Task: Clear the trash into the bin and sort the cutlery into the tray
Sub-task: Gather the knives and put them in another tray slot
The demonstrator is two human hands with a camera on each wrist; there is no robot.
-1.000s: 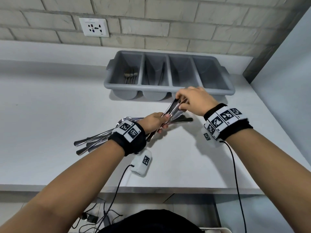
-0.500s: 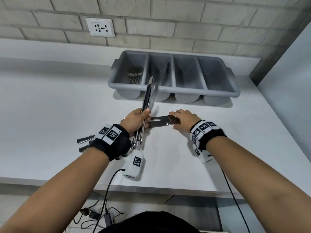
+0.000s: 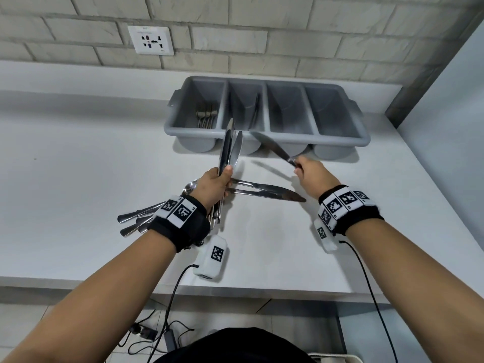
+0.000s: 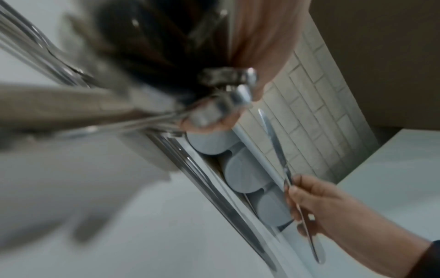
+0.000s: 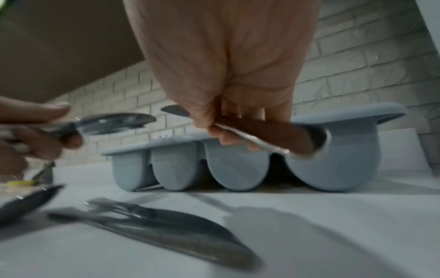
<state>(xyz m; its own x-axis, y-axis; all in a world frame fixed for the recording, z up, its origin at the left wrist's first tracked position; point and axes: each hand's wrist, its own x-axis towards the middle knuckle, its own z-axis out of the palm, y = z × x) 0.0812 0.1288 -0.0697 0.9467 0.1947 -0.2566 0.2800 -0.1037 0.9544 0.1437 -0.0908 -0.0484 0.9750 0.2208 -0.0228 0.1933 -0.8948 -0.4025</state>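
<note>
Knives are what both hands hold: the right hand point(image 3: 310, 174) pinches one knife point(image 3: 272, 148) by its handle, blade slanting up and away toward the tray's near edge, fingers curled tight round it in the right wrist view. Left of that grip, the left hand point(image 3: 213, 187) is closed round a bundle of upright knives point(image 3: 230, 148), at least three blades side by side, tips reaching up in front of the tray's second compartment. Between the two grips, two more knives point(image 3: 264, 192) lie flat on the worktop point(image 3: 78, 166), points toward the right wrist. Behind the left wrist a cluster of spoons point(image 3: 136, 218) rests on the worktop, handles fanned outward, one bowl showing near the knuckles; their number cannot be counted.

Beyond both grips sits the grey cutlery tray point(image 3: 340, 138) with four compartments: the leftmost holds forks point(image 3: 207, 115), about four, the second holds knives point(image 3: 254, 111) leaning on its wall, the two on the right show only bare grey plastic. Its rounded bases touch the worktop.

Each wrist carries a black band point(image 3: 183, 224) with square black-and-white code markers, and a small white camera unit point(image 3: 212, 255) with a similar marker and a cable hanging off it. No readable words appear. A white wall socket point(image 3: 151, 40) is set in the pale brick wall point(image 3: 314, 43) behind the white worktop; a pale panel rises to the right, and cables lie on the floor below
</note>
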